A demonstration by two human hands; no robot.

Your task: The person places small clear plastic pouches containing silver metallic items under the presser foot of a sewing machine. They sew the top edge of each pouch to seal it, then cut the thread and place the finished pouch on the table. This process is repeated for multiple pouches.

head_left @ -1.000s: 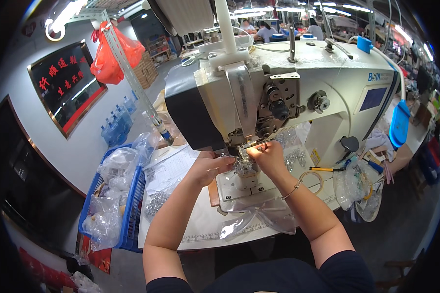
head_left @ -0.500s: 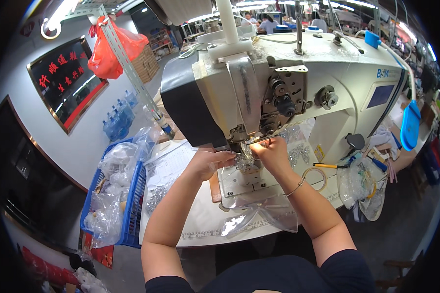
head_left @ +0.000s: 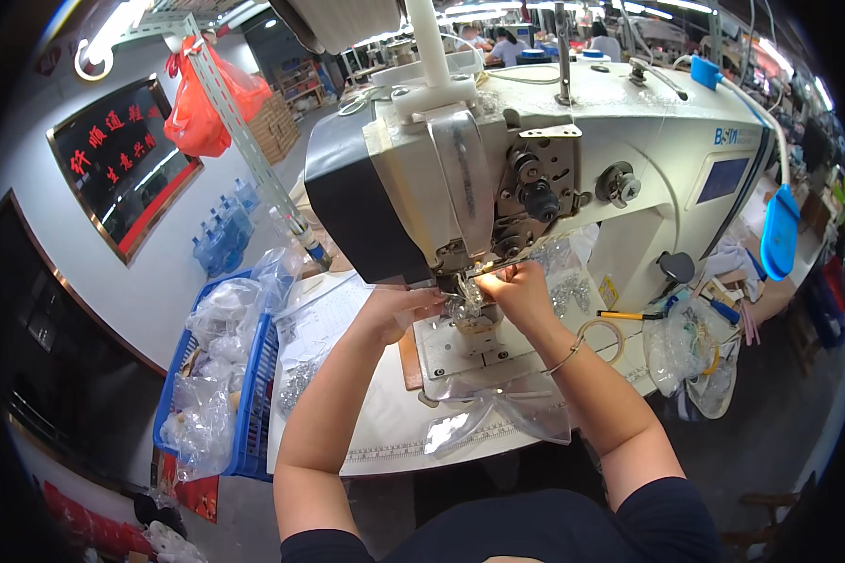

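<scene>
Nearest us: clear film (head_left: 535,419) over the ruler strip (head_left: 385,451) at the table's (head_left: 390,413) front edge. Beyond it, our hands work close together but apart at the sewing machine (head_left: 394,188). Left hand (head_left: 387,314): thumb and fingers pinched on a clear plastic piece (head_left: 460,308), which sits under the machine head. Right hand (head_left: 521,296): fingers curled just beside it; grip hidden, can't tell. Blue basket (head_left: 255,403) at our left, blue bottles (head_left: 222,228) farther back.
</scene>
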